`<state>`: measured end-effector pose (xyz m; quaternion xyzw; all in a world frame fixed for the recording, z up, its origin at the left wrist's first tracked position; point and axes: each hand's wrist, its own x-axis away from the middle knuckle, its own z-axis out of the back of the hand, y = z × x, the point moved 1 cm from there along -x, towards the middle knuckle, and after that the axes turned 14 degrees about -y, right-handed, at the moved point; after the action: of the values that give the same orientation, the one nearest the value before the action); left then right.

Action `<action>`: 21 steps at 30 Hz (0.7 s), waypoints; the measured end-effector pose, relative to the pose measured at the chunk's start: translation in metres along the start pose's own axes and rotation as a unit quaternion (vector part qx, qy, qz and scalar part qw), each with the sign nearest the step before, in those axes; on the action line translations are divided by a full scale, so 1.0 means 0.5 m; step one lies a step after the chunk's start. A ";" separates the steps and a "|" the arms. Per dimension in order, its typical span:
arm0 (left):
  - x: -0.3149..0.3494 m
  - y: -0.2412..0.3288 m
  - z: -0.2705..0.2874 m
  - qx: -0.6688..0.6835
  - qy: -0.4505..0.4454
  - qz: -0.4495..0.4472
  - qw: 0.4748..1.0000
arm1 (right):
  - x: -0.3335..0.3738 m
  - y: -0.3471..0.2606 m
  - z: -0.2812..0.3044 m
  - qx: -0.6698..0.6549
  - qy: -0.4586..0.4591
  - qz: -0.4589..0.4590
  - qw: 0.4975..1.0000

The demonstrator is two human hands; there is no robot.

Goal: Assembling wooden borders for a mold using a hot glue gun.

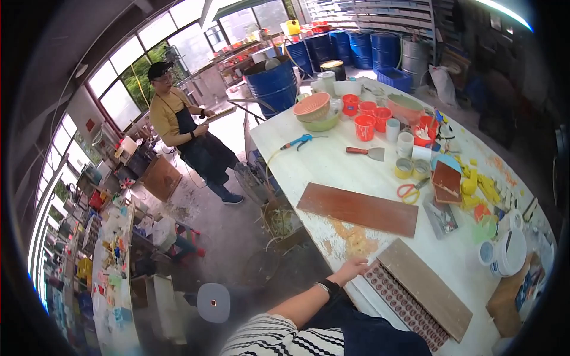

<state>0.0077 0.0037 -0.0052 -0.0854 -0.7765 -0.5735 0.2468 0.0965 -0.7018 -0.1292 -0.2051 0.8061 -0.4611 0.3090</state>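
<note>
i can't tell if my left hand (354, 269) grips the ring-patterned panel (405, 308); my right hand is unseen. uneven pulling could skew the adjoining brown board (424, 289).

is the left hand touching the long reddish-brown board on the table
Apart. The head view shows worn tabletop between the left hand and the long reddish-brown board.

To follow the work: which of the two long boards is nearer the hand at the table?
The greyish-brown board, close by the left hand; the reddish-brown board lies farther away.
</note>
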 end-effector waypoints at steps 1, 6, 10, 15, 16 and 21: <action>-0.021 0.004 -0.017 -0.014 0.017 -0.018 1.000 | -0.054 0.007 0.055 -0.007 -0.027 0.003 1.000; 0.032 -0.007 0.049 -0.013 0.041 -0.050 0.998 | 0.009 0.064 -0.019 -0.006 0.469 -0.267 0.842; 0.037 -0.010 0.046 -0.010 0.049 -0.042 0.998 | -0.080 0.017 -0.077 -0.008 0.459 -0.255 0.851; 0.035 0.005 0.028 0.032 0.033 -0.047 0.998 | -0.028 0.066 0.021 0.001 0.405 -0.217 0.888; 0.030 0.002 0.027 0.020 0.044 -0.046 0.998 | -0.035 0.074 0.029 0.001 0.401 -0.214 0.891; 0.009 0.010 0.026 -0.022 0.074 -0.036 0.996 | -0.055 0.090 0.022 0.042 0.371 -0.240 0.896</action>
<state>0.0022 0.0171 -0.0016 -0.0200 -0.7460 -0.6037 0.2804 0.1220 -0.6699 -0.1641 -0.1928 0.7683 -0.5976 -0.1244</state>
